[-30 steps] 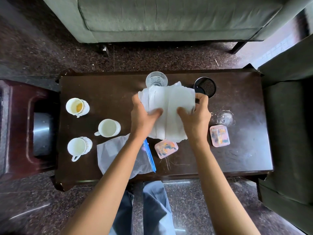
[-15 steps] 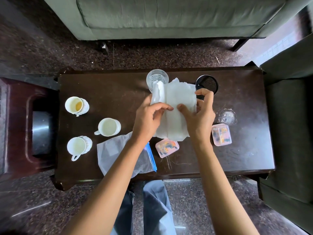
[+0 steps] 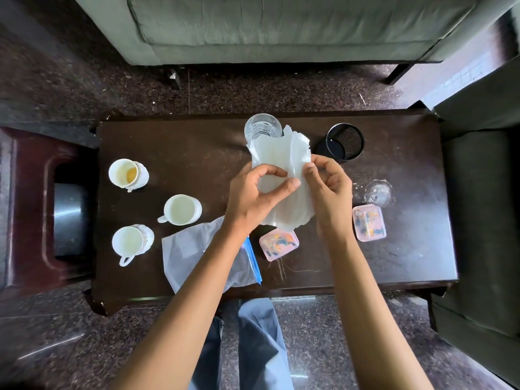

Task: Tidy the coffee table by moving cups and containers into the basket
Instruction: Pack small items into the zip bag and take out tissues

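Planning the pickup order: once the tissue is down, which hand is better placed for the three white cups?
Probably left: the left hand sits nearer the cups, all on its side; the right hand would reach across.

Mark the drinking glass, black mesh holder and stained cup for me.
drinking glass [image 3: 262, 127], head view, open mouth inside the rim.
black mesh holder [image 3: 346, 142], head view, inner mesh wall.
stained cup [image 3: 124, 172], head view, inside bottom beside the orange residue.
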Motion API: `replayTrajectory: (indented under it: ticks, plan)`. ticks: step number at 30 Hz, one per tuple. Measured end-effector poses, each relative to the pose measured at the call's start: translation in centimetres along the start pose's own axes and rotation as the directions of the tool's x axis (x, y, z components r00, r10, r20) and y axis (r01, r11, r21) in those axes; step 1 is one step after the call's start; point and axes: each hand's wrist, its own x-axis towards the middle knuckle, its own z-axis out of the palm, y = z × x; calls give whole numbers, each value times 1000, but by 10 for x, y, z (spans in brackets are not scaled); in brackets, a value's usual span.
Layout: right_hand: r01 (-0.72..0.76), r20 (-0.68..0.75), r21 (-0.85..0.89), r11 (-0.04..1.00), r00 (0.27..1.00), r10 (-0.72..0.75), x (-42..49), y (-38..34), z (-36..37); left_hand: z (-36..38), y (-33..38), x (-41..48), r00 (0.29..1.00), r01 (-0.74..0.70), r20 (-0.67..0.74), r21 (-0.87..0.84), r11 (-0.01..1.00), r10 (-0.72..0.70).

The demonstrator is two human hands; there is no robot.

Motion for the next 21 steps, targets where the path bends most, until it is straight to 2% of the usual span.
replayTrajectory:
  ticks: [6, 8, 9, 11, 13, 14, 18, 21]
  plan:
    - [15, 42, -78, 997, 999, -12, -1, 5, 2, 1, 1, 4, 999, 26, -28, 125, 992, -23]
    - [27, 5, -106, 994, 1000, -26, 2, 6, 0, -1, -3, 8, 996, 57, -73, 186, 981, -45]
    - [26, -25, -103, 994, 999, -29, 4, 6, -2, -4, -6, 10, 990, 104, -109, 165, 981, -87]
    - [4, -86, -58, 998, 996, -9, 9, 7, -9, -10, -8, 14, 961, 229, -150, -37, 973, -232]
    - [-30, -100, -23, 999, 995, 27, 15, 8, -15, -16, -7, 18, 936, 304, -112, -230, 925, -335]
    - [-48, -91, -14, 999, 995, 47, 17, 9, -17, -19, -6, 19, 931, 325, -74, -274, 905, -357]
    - [-104, -53, 61, 993, 993, 107, 19, 11, -19, -22, -6, 21, 928, 361, 36, -331, 872, -370]
    - [-126, -51, 109, 986, 990, 132, 20, 12, -21, -23, -10, 20, 951, 300, 17, -278, 913, -307]
